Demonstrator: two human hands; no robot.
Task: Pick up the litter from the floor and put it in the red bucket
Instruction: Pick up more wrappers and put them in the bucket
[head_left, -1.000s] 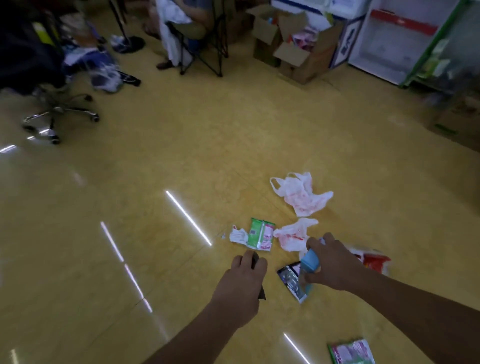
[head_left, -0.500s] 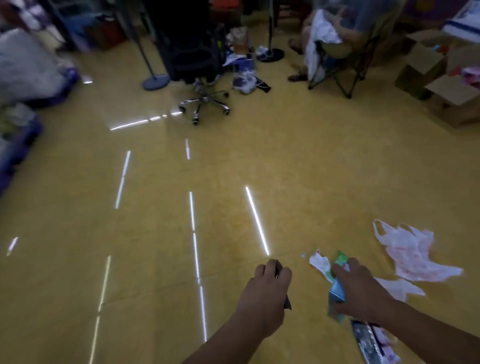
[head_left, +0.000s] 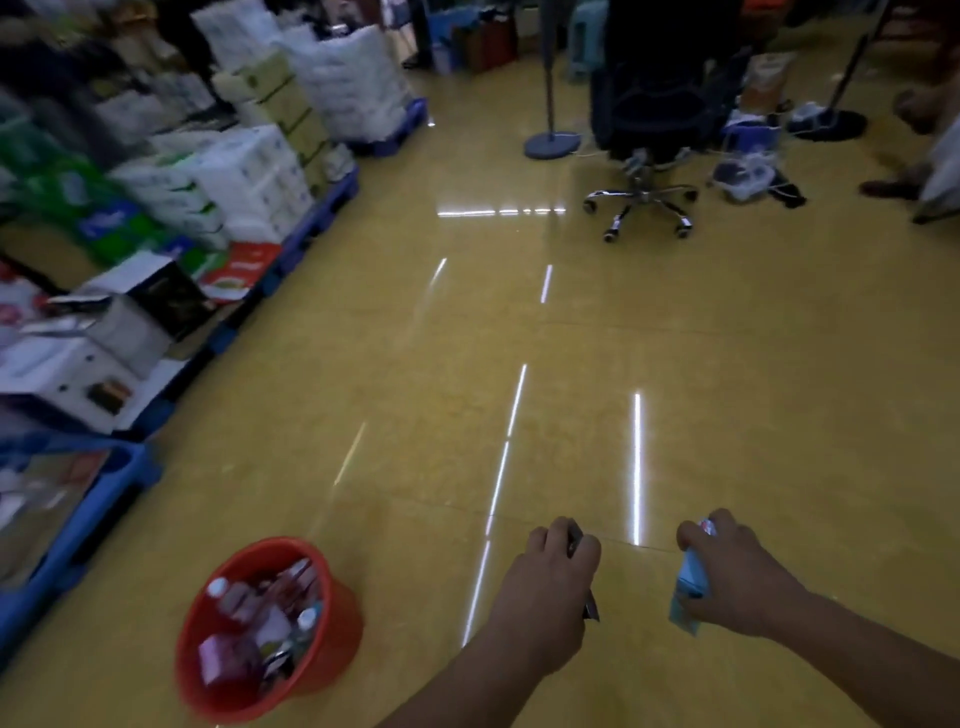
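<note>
The red bucket (head_left: 332, 613) stands on the yellow floor at the lower left, holding several wrappers and small bottles. To its right, my left hand (head_left: 550, 587) grips a thin dark wrapper (head_left: 590, 609), of which only edges show past the fingers. Farther right, my right hand (head_left: 737, 577) grips a light blue packet (head_left: 690, 582). Both hands hover above the floor, apart from the bucket.
Blue pallets (head_left: 78, 525) stacked with boxes and wrapped goods (head_left: 244, 176) line the left side. A black office chair (head_left: 644, 202) and a round stand base (head_left: 551, 143) sit ahead. Bags lie at the far right, beside a seated person's foot (head_left: 883, 188). Bare floor spreads ahead.
The view has swung left, away from the litter pile, which has left the frame. The red bucket and pallets have come into view. Both hands keep their items.
</note>
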